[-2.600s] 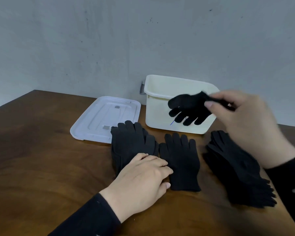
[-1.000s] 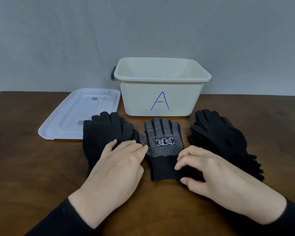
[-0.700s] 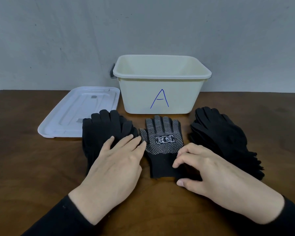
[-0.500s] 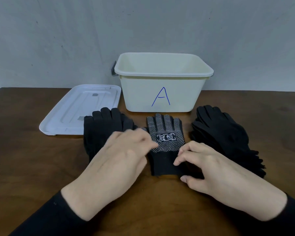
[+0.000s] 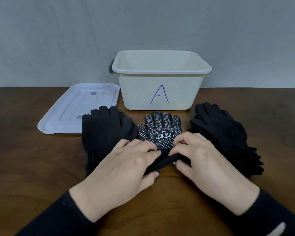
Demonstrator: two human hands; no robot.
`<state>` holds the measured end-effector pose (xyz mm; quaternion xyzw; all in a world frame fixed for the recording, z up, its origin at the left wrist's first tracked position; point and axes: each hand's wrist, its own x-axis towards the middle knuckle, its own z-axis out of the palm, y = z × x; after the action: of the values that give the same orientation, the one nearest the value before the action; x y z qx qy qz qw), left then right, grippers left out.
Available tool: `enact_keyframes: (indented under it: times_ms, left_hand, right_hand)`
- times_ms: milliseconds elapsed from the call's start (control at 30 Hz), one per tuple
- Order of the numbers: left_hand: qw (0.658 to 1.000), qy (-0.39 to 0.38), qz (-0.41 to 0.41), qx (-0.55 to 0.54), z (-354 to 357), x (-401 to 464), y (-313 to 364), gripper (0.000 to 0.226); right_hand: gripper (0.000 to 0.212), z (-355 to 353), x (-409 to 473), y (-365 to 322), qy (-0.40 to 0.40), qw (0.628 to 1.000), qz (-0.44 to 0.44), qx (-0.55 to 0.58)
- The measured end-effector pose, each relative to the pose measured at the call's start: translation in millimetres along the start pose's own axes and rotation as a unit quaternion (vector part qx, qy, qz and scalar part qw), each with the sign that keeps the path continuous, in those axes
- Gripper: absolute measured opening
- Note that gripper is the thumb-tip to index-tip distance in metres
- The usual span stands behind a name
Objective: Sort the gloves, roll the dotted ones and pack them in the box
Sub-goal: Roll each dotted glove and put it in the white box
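Your left hand (image 5: pixel 126 166) and right hand (image 5: pixel 199 160) both curl onto the cuff end of the dotted glove (image 5: pixel 160 132), fingers on top and thumbs tucked under, pinching the lifted cuff. The glove lies palm up between 2 piles: plain black gloves (image 5: pixel 106 133) at left, a mixed stack (image 5: pixel 225 138) at right. Behind stands the box (image 5: pixel 160 92), marked A, its lid (image 5: pixel 78 108) beside it.

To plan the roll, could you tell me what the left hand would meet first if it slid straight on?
The left hand points toward the dotted glove, whose cuff it already pinches; beyond lies the box.
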<state>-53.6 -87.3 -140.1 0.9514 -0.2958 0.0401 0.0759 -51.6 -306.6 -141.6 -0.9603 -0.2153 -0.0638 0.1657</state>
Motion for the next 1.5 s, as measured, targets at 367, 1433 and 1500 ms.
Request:
enact_keyframes:
  times_ms: [367,1433,1500]
  left_hand:
    - [0.994,0.056,-0.026,-0.088,-10.9,-3.5,8.0,0.01]
    - [1.0,0.016,-0.007,-0.012,7.3,0.9,-7.2,0.047]
    - [1.0,-0.008,-0.014,0.001,5.1,-2.3,-8.6,0.05]
  right_hand:
    - [0.013,-24.5,-8.3,-1.3,-0.046,0.994,0.012,0.096]
    - [0.03,2.4,5.1,-0.4,0.054,0.997,-0.052,0.012]
    - [0.037,-4.3,0.8,2.8,-0.023,0.999,-0.039,0.021]
